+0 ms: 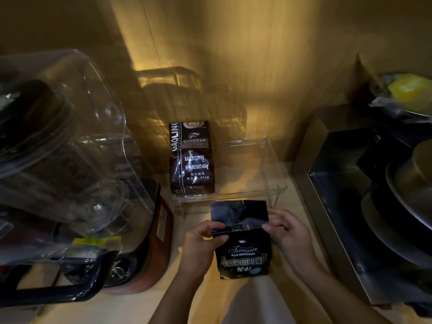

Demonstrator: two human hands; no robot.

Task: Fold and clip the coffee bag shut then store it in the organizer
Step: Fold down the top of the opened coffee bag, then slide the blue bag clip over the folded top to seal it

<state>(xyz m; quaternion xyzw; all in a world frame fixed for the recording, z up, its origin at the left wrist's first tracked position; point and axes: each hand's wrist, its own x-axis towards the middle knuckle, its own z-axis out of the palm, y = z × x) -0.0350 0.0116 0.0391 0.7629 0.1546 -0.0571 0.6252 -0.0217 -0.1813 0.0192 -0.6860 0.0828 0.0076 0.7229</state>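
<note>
A black coffee bag [243, 256] marked "Treasure Blue Mountain" stands upright on the counter in front of me. My left hand [198, 244] pinches its left edge just below the top flap. My right hand [288, 232] pinches the right edge at the same height. The flat top of the bag sticks up above my fingers and is creased at the level of my thumbs. Just behind the bag stands a clear plastic organizer [273, 176] on short legs. No clip shows in view.
A second dark coffee bag [191, 160] marked "Gaoling" stands in the organizer's left side. A large blender with a clear cover [70, 148] fills the left. A metal appliance [350, 183] with stacked pans is on the right. A wall stands behind.
</note>
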